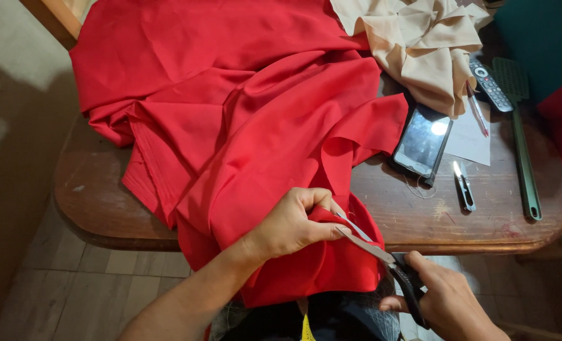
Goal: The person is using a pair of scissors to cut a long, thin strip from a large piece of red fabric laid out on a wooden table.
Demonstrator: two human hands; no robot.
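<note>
A large red cloth is spread over a wooden table and hangs over its near edge. My left hand pinches a fold of the red cloth at that edge. My right hand grips the black handles of a pair of scissors, whose blades are open against the fold held by the left hand.
Beige cloth lies bunched at the back right. Beside it on the table lie a phone, a remote control, a pink pen on white paper, a small thread snipper and a green fly swatter.
</note>
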